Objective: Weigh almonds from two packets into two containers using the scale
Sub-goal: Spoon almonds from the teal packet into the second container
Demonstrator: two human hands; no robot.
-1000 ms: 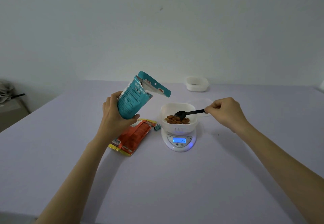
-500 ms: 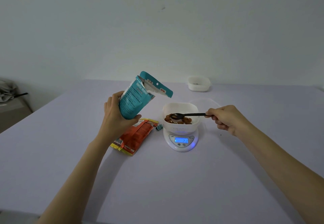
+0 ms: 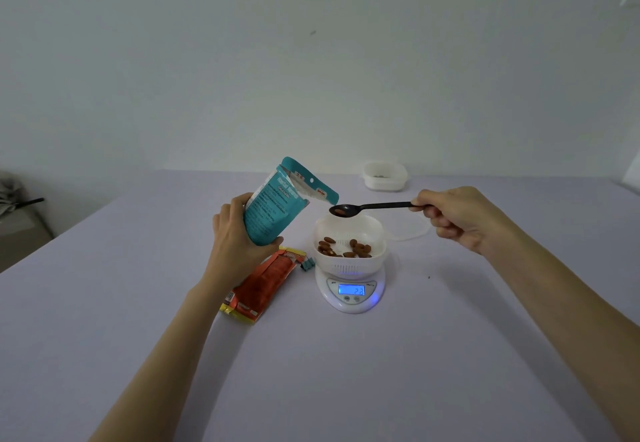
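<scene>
Fingers (image 3: 441,225) of the right hand (image 3: 460,220) pinch the handle of a black spoon (image 3: 377,206) at centre frame, its bowl carrying an almond (image 3: 341,212) just beside the mouth of a tilted teal packet (image 3: 275,209), whose lower half the left hand (image 3: 237,239) grips. Below the spoon, a white container (image 3: 349,264) holding more almonds (image 3: 346,248) sits on the lit scale (image 3: 349,299). An orange packet (image 3: 263,286) lies flat to the scale's left; a second container (image 3: 384,182) stands toward the upper right.
</scene>
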